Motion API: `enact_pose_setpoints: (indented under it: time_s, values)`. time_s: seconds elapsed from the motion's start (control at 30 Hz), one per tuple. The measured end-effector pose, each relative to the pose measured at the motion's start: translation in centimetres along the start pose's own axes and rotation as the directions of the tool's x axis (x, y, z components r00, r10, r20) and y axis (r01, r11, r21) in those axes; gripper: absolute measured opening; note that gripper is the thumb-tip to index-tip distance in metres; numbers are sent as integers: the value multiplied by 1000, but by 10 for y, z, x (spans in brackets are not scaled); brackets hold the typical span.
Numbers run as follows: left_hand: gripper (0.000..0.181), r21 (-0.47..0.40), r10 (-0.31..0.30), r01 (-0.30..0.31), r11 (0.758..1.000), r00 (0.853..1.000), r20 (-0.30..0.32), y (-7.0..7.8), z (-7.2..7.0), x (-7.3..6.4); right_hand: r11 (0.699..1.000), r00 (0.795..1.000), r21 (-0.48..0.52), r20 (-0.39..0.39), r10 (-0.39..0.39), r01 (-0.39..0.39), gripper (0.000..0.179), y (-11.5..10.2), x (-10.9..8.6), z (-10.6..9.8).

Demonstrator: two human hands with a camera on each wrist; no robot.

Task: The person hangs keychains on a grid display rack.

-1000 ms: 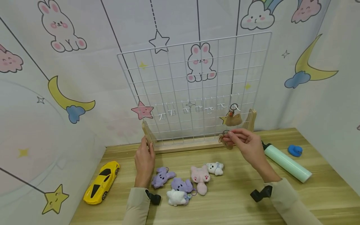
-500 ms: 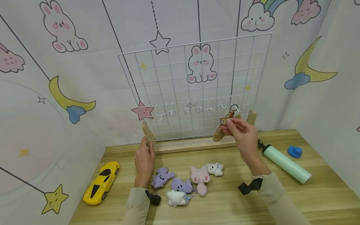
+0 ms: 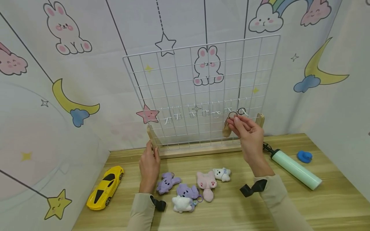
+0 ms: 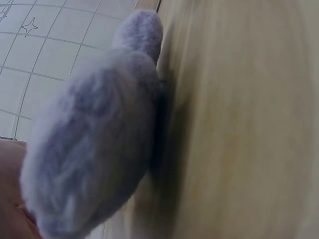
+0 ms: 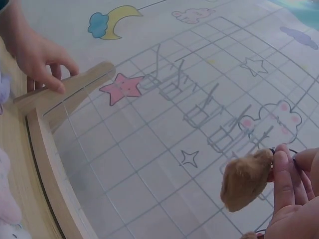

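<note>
Between thumb and fingers, my right hand [image 3: 252,138] pinches a brown plush keychain [image 3: 226,129] near its dark metal ring [image 3: 232,114]. It is held in front of the white wire grid [image 3: 202,85], close to the right-hand hooks. The ring of another keychain [image 3: 241,111] hangs on the rightmost hook, its plush body hidden behind my fingers. My left hand [image 3: 149,166] grips the left end of the grid's wooden stand [image 3: 202,149]. In the right wrist view the brown plush [image 5: 243,183] dangles beside the fingertips. A purple plush [image 4: 94,139] fills much of the left wrist view.
Several plush keychains, including a pink one [image 3: 207,183] and a white one [image 3: 181,204], lie on the table between the arms. A yellow toy car [image 3: 105,188] is at the left. A mint-green pump [image 3: 296,169] and a blue rubber duck [image 3: 304,156] lie right.
My right hand has risen and shifted a little left, bringing the brown plush keychain up to the hooks. My left hand stays on the stand.
</note>
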State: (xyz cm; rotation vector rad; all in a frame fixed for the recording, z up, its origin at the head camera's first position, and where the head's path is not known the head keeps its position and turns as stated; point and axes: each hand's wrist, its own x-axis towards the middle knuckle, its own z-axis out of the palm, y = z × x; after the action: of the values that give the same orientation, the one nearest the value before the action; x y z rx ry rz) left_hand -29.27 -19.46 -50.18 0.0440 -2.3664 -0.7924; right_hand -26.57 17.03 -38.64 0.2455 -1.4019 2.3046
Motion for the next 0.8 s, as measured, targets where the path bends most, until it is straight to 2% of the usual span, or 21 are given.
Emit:
enact_pose_setpoints:
  time_s: [0.23, 0.4, 0.57, 0.8]
  values:
    - [38, 1, -5, 5, 1000, 1000, 7, 0, 3, -1, 1000, 1000, 19, 3, -3, 3, 38, -1, 1, 2]
    - [38, 1, 10, -10, 1000, 1000, -21, 0, 4, -1, 1000, 1000, 25, 9, 5, -5, 35, -2, 2, 1]
    - [37, 3, 20, -20, 1000, 999, -42, -2, 6, -2, 1000, 1000, 5, 27, 12, -12, 41, 0, 3, -2]
    - [39, 7, 25, -25, 1000, 999, -39, -3, 4, -1, 998, 998, -38, 53, 43, -41, 45, 3, 0, -10]
